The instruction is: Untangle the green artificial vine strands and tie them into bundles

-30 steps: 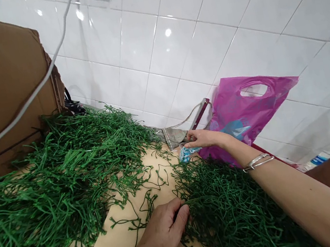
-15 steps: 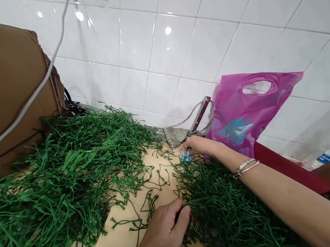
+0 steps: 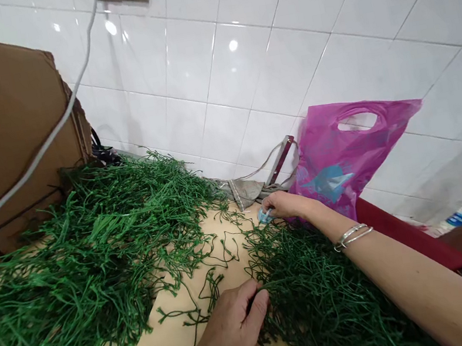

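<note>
A small blue-and-white packet (image 3: 264, 215) is pinched between the fingertips of the right hand (image 3: 284, 205), which is stretched out to the far edge of the tan sheet (image 3: 171, 338), close to the white tiled wall (image 3: 281, 51). The packet is too small for its long axis to be read with certainty; it seems to lie roughly along the line of the fingers, pointing left and slightly down in the view. Two thin silver bangles (image 3: 353, 235) are worn on the right wrist.

The left hand (image 3: 236, 330) is laid palm down on the tan sheet, fingers loosely curled and pressed against the near edge of the right-hand heap of green strands (image 3: 325, 299) (whether a strand is actually gripped cannot be told). The strands in this heap run mostly from lower left to upper right.

A larger heap of green strands (image 3: 73, 266) is spread over the left of the sheet, against a brown cardboard box (image 3: 0, 130). A white cable (image 3: 67, 106) is hung across the box. A pink plastic bag (image 3: 335, 154) is leaned against the wall just behind the right hand, with a grey folded cloth (image 3: 245, 190) beside it
</note>
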Demonstrator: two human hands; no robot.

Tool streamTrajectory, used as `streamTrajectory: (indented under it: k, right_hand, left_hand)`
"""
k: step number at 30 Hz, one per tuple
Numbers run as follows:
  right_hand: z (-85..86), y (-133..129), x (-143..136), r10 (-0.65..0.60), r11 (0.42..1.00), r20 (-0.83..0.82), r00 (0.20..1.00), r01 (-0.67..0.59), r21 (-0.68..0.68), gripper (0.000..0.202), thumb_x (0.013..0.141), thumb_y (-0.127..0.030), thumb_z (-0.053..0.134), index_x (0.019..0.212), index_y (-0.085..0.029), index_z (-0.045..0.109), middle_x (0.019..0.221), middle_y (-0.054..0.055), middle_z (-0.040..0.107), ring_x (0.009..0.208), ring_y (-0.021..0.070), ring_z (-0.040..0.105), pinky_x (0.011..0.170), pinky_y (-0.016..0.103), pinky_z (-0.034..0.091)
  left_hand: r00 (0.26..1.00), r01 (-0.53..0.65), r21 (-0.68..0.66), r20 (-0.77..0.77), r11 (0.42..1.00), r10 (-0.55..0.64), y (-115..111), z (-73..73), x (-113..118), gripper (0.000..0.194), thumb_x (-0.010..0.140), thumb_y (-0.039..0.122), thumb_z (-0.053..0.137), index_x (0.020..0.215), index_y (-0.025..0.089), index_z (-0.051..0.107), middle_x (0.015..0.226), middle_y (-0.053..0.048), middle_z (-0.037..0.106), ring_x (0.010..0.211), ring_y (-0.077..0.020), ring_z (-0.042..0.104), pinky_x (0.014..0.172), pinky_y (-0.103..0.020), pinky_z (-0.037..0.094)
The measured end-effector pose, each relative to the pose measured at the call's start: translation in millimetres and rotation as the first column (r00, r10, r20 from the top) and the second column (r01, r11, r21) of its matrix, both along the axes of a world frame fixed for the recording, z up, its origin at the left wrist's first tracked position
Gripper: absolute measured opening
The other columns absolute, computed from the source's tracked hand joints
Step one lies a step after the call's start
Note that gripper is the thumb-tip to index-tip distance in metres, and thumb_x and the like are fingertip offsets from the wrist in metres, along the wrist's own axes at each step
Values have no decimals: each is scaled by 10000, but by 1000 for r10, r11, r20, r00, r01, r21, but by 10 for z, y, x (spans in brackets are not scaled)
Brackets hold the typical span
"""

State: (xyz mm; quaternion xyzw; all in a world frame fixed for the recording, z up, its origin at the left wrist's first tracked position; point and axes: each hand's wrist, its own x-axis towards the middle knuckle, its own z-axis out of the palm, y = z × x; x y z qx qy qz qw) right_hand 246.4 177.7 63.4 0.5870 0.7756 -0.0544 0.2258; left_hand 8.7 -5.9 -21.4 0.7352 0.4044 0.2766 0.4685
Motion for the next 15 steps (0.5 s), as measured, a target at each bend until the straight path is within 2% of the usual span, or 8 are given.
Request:
streamTrajectory:
  k: [5,8,12,14,15]
  right_hand:
    - [3,-39,36,-39,997,-36,999,42,67,303,967,-350,611,1221,-185,629,1263,84,633,1057,232,647,888,427,561]
    - [60,-37,9,-64,990,-57,996,71,124,313,963,-344,620,1230,-181,621,1257,88,633,1053,229,650,882,429,563]
    - [305,-142,-93,-75,967,-108,991,99,235,314,960,-345,628,1219,-167,621,1222,86,648,1036,223,659,876,436,565]
    - [491,-346,-193,-53,950,-148,988,96,298,248,960,-307,626,1159,-163,655,1163,82,683,1021,216,671,892,429,557]
    - [580,-506,-249,-23,942,-177,984,80,326,184,954,-230,612,1096,-152,700,1103,106,717,1014,228,682,914,402,544]
  left_hand:
    - [999,-16,11,-29,1000,16,-10,-1,3,401,996,492,266,850,231,534,908,-41,654,924,-215,591,853,-297,432]
    - [999,-24,44,-35,999,26,-2,-34,12,382,993,473,280,888,235,559,930,-51,679,925,-214,606,870,-291,443]
    - [999,-29,96,-28,995,32,66,-155,34,405,999,501,296,863,234,568,856,-42,671,865,-198,620,833,-258,457]
    - [999,-33,98,-29,995,36,109,-213,51,459,999,546,283,810,231,559,784,-27,644,790,-182,608,775,-241,459]
    - [999,-30,92,-26,995,32,122,-225,59,482,998,566,279,793,229,557,754,-19,633,755,-173,598,749,-232,458]
